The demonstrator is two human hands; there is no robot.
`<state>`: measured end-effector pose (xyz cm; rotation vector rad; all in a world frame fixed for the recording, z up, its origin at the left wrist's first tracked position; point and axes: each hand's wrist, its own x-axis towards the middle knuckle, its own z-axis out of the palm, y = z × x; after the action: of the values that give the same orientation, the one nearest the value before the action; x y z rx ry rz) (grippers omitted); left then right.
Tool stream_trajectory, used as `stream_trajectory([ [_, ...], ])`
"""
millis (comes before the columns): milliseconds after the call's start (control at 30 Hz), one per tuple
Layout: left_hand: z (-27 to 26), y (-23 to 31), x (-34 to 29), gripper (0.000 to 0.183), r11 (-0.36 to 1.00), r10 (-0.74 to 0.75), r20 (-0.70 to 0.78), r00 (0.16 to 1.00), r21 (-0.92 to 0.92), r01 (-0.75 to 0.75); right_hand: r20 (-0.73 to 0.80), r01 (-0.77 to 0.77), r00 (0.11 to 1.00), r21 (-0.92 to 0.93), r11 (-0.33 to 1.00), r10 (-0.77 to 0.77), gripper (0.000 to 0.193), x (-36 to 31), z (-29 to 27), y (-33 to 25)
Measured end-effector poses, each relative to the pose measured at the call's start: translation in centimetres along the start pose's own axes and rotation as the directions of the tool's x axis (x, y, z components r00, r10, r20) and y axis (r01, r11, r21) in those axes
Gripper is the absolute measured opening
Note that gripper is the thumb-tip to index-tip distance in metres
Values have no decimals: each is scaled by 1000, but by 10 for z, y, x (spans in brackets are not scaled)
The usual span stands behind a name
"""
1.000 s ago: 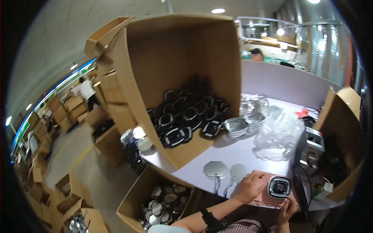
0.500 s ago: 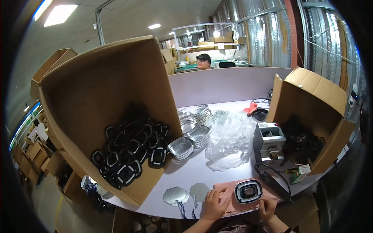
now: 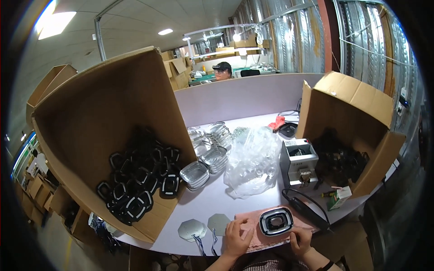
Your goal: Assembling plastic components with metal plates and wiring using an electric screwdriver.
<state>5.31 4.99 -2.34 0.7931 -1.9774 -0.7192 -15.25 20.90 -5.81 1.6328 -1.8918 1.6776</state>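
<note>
A black rounded-square housing (image 3: 276,221) with a silvery rim line and a clear-looking centre lies on a folded pink cloth (image 3: 259,244) at the table's front edge. My left hand (image 3: 238,237) rests at the cloth's left side, fingers apart, holding nothing. At the housing's lower right corner is my right hand (image 3: 300,240), its fingers curled in; whatever they hold, if anything, is hidden. Left of my left hand lie two pale octagonal plates, one plate (image 3: 192,230) with wires trailing toward the front edge.
A tall carton (image 3: 108,90) of black frames (image 3: 138,203) stands left. Stacked clear lenses (image 3: 194,174) and a plastic bag (image 3: 253,167) lie mid-table. Right are a grey machine (image 3: 299,162), a black corded tool (image 3: 309,212), a small box (image 3: 339,198) and another carton (image 3: 357,101). A person (image 3: 222,71) sits beyond the partition.
The whole view has shifted, so the table and its things appear a little farther left. My hands and the housing keep nearly the same places on the cloth.
</note>
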Motion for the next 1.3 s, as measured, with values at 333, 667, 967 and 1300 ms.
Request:
stream_trajectory([
  [333,-4,2,-1,49,990,-103,14,995,-93,104,52,-79,996,56,995,76,19,-6,-2,0],
  [667,-9,3,0,40,992,-17,3,1000,-129,17,103,-211,973,43,977,206,22,-17,-6,4],
  [967,-11,2,-1,32,973,-9,93,996,-228,30,37,-284,959,172,943,282,22,-20,4,8],
  [1300,-8,-10,0,39,987,46,108,993,-156,-29,15,-191,982,67,979,190,22,-10,3,1],
])
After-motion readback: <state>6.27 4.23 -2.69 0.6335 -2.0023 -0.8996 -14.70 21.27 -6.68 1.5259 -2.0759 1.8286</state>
